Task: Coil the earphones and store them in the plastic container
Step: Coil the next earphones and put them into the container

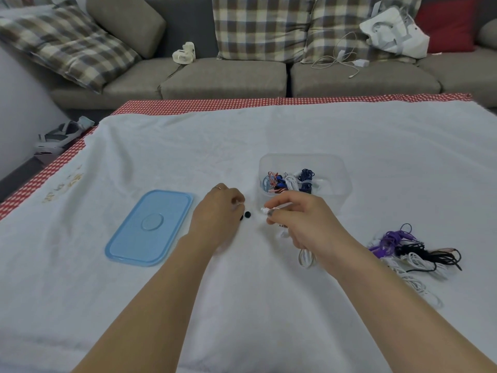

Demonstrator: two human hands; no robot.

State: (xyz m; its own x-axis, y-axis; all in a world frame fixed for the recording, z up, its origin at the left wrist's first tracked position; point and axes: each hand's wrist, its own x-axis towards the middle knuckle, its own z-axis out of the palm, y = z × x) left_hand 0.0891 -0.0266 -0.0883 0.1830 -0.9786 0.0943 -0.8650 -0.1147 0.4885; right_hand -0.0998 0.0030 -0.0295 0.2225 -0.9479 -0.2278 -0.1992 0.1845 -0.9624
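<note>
A clear plastic container (333, 168) stands on the white cloth with several coiled earphones inside, in blue, orange, white and navy. Just in front of it my right hand (301, 219) grips a white earphone cable (305, 258), whose loops hang below the palm. My left hand (217, 214) pinches the earbud end of the same set; its dark ear tips (247, 214) show between the two hands. A tangled pile of loose earphones (411, 251), purple, black and white, lies to the right.
The container's blue lid (150, 227) lies flat at the left. The table is covered by a white cloth (242, 135) over a red checked one. Behind it stands a grey sofa with plaid cushions, a small fan, a cable and a white bag.
</note>
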